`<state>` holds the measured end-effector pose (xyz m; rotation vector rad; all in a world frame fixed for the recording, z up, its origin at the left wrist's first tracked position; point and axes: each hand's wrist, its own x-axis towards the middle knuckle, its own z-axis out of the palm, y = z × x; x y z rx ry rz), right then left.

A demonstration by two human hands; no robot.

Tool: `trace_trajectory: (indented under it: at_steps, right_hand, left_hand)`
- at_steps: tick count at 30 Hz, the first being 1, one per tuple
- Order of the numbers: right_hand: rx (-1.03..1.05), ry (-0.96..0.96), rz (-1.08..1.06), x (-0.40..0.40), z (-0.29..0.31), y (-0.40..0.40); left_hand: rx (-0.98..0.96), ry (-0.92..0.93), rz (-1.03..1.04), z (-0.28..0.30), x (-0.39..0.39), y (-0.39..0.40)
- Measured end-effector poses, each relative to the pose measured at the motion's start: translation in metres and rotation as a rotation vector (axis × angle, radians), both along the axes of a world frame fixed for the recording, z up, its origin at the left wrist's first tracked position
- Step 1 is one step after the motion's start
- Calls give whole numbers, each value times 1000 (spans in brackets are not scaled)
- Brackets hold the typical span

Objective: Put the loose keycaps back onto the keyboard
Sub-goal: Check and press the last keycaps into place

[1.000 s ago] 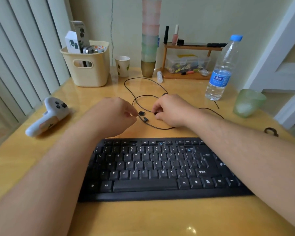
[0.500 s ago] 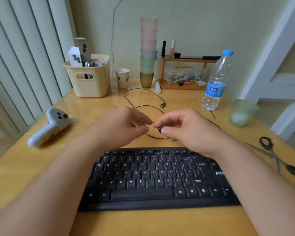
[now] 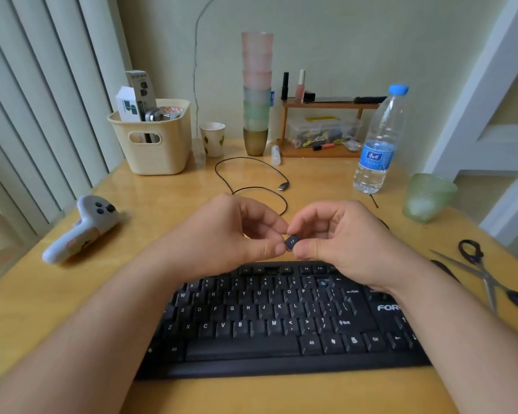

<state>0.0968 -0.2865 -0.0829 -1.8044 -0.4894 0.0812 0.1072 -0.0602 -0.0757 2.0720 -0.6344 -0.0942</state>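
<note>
A black keyboard (image 3: pixel 269 321) lies on the wooden table in front of me. Its function row shows an empty slot (image 3: pixel 271 268), and a blue spot (image 3: pixel 322 283) marks another bare switch in the number row. Above the keyboard's far edge I hold a small black keycap (image 3: pixel 291 242), legend up. My right hand (image 3: pixel 335 237) pinches it between thumb and forefinger. My left hand (image 3: pixel 231 234) has its fingers curled, with thumb and forefinger tips on the cap's left side. Whether the left hand hides another cap I cannot tell.
The keyboard's black cable (image 3: pixel 251 180) loops behind my hands. Scissors (image 3: pixel 485 273) lie at the right, near a green glass (image 3: pixel 428 195) and a water bottle (image 3: pixel 377 144). A white controller (image 3: pixel 81 228) lies left; a basket (image 3: pixel 153 138), stacked cups (image 3: pixel 256 94) and a shelf (image 3: pixel 323 127) stand behind.
Both hands left the table by the cable, where loose keycaps lay, and rose toward me. The right hand brought up a keycap, and the left fingertips have now closed on it too.
</note>
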Motion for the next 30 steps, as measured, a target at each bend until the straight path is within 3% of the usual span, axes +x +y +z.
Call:
trace_trajectory:
  at_steps: [4,8,11,14,20,24,27,30]
  right_hand:
    - [-55,-32,-10,-1,1,0]
    - [-298,-119,-233,8,-2,-8]
    - [-468,-122,-340,11,0,-7]
    - [-504,-64,-317,16,15,0]
    - [-508,-146,-91,13,51,30]
    - [-431,-242,-173,13,46,38]
    - [-484,-315,-253,12,39,38]
    - [-636,-378,-270,7,42,41]
  left_hand:
    - [-5,19,5,4,-1,3]
    - [323,-175,248,4,13,24]
    - [486,-153,315,4,18,35]
    - [392,-134,294,3,17,33]
    - [-83,61,131,9,7,16]
    - [-271,159,141,9,7,14]
    - [-302,228,163,9,7,13]
    - [-189,164,223,7,8,10]
